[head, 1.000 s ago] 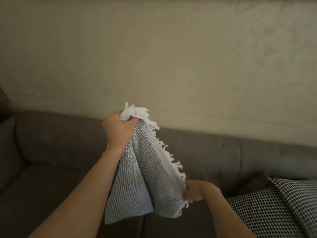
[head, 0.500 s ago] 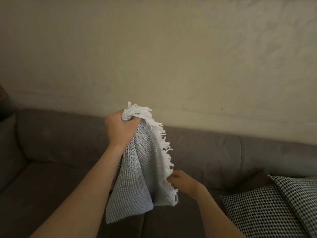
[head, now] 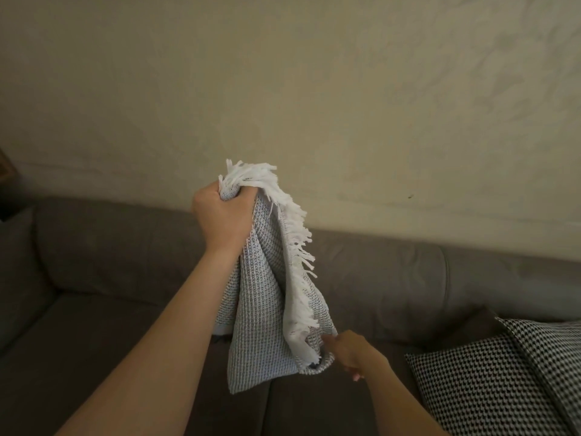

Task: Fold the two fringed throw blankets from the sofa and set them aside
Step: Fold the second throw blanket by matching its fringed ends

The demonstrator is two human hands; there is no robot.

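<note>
Head view: we see a person's left hand raised in front of the wall, its fingers clamped tight round the bunched top of a grey waffle-weave throw blanket. A tuft of white fringe sticks up out of that fist, and more fringe runs down the blanket's right edge. The blanket hangs in the air in loose vertical folds from the left hand, above the seat of the grey-brown sofa and clear of it as far as we can judge.

Lower down, the right hand is at the blanket's bottom right corner. Its thumb lies against the cloth and the other fingers curl beneath, but we cannot tell whether they actually pinch the corner or only touch it.

At the sofa's right end we see two black-and-white houndstooth cushions, one lying nearer and one leaning behind it, both well apart from the blanket
</note>
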